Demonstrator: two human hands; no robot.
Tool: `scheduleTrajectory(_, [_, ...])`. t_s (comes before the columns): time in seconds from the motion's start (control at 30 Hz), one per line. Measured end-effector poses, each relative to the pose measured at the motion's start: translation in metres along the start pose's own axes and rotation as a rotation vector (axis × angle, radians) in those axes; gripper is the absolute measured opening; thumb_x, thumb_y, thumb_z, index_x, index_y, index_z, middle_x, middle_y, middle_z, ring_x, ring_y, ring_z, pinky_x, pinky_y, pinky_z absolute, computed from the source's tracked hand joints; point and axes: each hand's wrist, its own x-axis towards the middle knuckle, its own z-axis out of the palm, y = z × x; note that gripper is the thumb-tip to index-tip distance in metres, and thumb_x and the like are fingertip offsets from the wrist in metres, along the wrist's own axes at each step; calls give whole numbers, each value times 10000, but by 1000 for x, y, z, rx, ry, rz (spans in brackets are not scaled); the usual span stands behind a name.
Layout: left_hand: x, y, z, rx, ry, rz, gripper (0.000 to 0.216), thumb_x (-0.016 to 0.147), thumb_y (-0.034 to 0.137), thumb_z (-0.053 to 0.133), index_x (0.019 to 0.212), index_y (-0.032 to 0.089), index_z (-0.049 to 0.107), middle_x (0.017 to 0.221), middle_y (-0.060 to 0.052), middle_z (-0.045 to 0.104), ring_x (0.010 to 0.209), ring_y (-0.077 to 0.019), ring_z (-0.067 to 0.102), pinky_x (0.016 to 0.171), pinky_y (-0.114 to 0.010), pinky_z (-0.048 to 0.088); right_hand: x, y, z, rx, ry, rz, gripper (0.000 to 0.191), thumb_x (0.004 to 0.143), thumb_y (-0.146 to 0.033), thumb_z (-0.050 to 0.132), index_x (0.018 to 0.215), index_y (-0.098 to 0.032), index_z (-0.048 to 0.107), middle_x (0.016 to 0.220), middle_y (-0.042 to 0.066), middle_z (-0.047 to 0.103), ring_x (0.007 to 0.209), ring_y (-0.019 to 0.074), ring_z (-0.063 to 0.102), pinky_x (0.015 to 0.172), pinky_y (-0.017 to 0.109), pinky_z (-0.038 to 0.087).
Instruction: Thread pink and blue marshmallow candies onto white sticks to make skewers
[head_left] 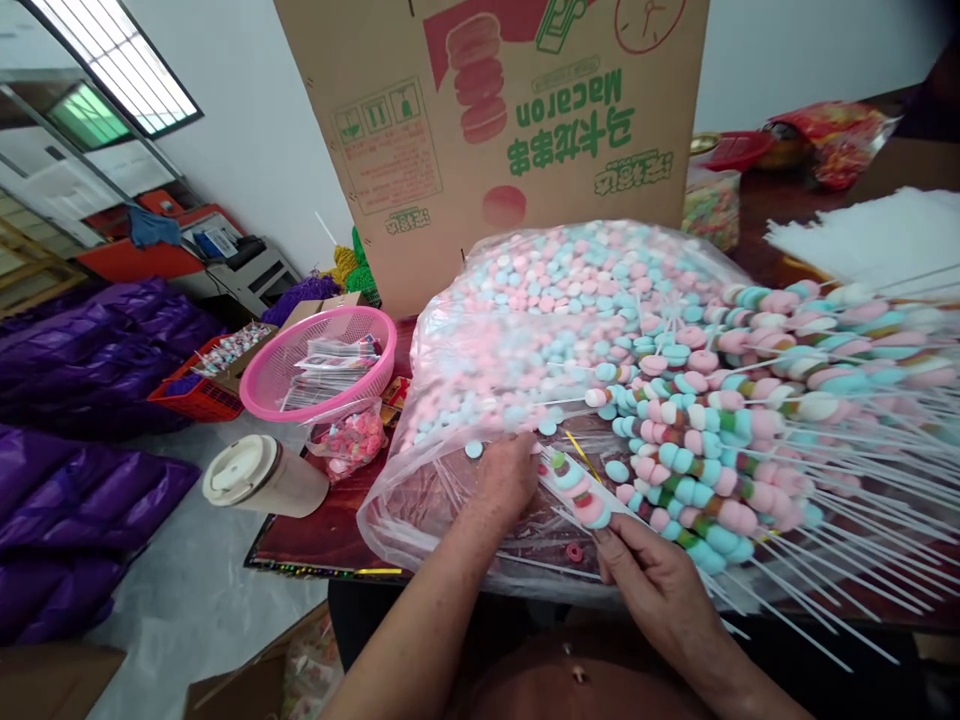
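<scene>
Pink, blue and white candy skewer, green and red bits between, sits just below centre frame, slanting between two hands. Right hand, lower right of centre: thumb and fingers pinched on the skewer's lower end. Left hand, centre: fingers curled in by the upper end; whether they grip it is hidden. Pale strip alongside, maybe a wrapper, can't tell.

Loose candies in a big clear plastic bag fill the centre; loaded skewers piled at right, bare sticks pointing right. Blue disc just beside the work, pink ring below it.

Doing it well, my judgement: pinch low, by the end piece, not around the candies; they look soft and would likely dent. Steady the upper end with the left fingertips, both ends in line so the stick doesn't bend. Light, straight pressure; no twisting, or pieces could split or slide. Lift elbows clear of the pile: protruding sticks could snag.
</scene>
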Motion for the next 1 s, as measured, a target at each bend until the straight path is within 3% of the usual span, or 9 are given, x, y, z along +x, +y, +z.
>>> scheduleTrajectory(0.17, [-9,-6,-17,-268,-43,-66,217,797,292,471,884,147,607,737,-46,613,635,-151,553,604,-281,458,3,4,-10,75,96,70,332,834,-412,448,582,-199,485,496,-32,446,484,113,418,456,213,348])
scheduleTrajectory(0.3, [-40,5,-21,-982,-305,-256,303,670,373,659,853,137,607,672,-21,602,501,-97,523,463,-221,450,15,-5,-2,193,109,65,283,798,-408,515,618,-190,509,538,-29,468,510,108,428,460,205,360])
scheduleTrajectory(0.37, [-57,14,-15,-1186,-350,-317,319,615,334,722,833,122,623,632,-15,594,483,-89,523,444,-204,450,20,-8,6,191,69,17,268,798,-393,522,631,-183,526,574,-22,485,553,113,447,497,209,383])
scheduleTrajectory(0.47, [-73,22,-8,-1225,-314,-305,300,669,322,694,872,107,639,609,-13,591,473,-79,527,450,-193,459,20,-6,13,152,9,-24,236,802,-369,523,673,-175,564,638,-7,531,612,125,482,555,223,413])
scheduleTrajectory(0.67, [-79,21,-10,-1196,-386,-291,332,728,360,629,943,109,594,650,-30,614,525,-104,571,508,-220,485,10,2,12,227,-75,78,209,819,-377,508,810,-174,556,742,14,598,644,132,526,575,238,441])
scheduleTrajectory(0.77, [-79,18,-10,-1112,-298,-288,418,710,396,636,1030,160,508,628,2,612,501,-117,574,474,-230,478,9,0,11,185,-61,95,215,798,-389,539,763,-177,533,732,10,585,654,135,532,599,250,445])
scheduleTrajectory(0.9, [-79,17,-6,-1035,-180,-324,348,670,413,661,852,153,519,615,2,618,508,-124,578,463,-235,479,12,-14,11,373,-40,162,269,757,-440,574,718,-179,522,658,-7,579,590,125,526,548,240,441])
scheduleTrajectory(1.0, [-81,20,-6,-1050,-123,-317,300,653,364,679,828,141,578,697,-22,647,569,-138,596,495,-247,491,15,-25,11,463,-25,219,298,708,-468,610,705,-178,542,621,-18,576,524,112,498,462,219,408])
